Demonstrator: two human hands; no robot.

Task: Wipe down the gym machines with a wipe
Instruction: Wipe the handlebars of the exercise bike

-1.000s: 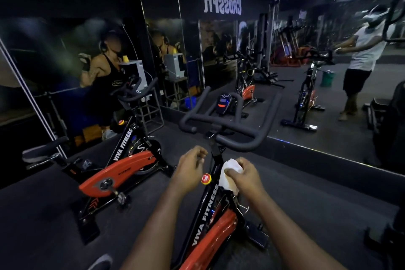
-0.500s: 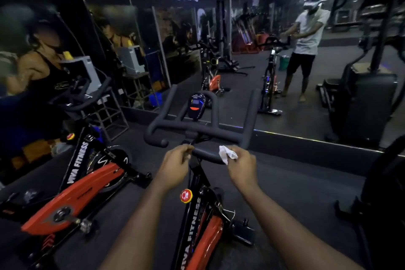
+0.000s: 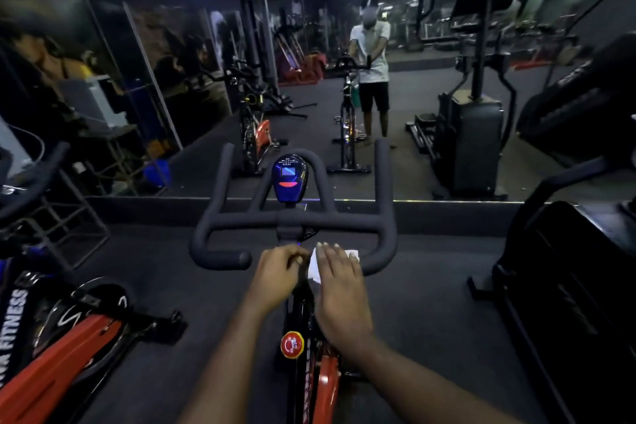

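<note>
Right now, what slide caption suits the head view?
Right hand presses a white wipe flat on the spin bike's handlebar while left hand grips it alongside.

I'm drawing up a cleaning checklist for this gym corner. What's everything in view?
Spin bike: one, black and red, directly ahead.
Handlebar: one, black, atop that bike.
Console: one, blue, above the handlebar's middle.
Knob: one, red, on the frame below the handlebar.
Wipe: one, white, on the near bar, partly covered.
Second spin bike: one, black and red, lower left.
Machine: one, black, right edge.
Mirror: one, wall ahead, reflecting bikes and a person.
Left hand: one, grips the near bar beside the wipe.
Right hand: one, flat fingers pressing the wipe.
</note>
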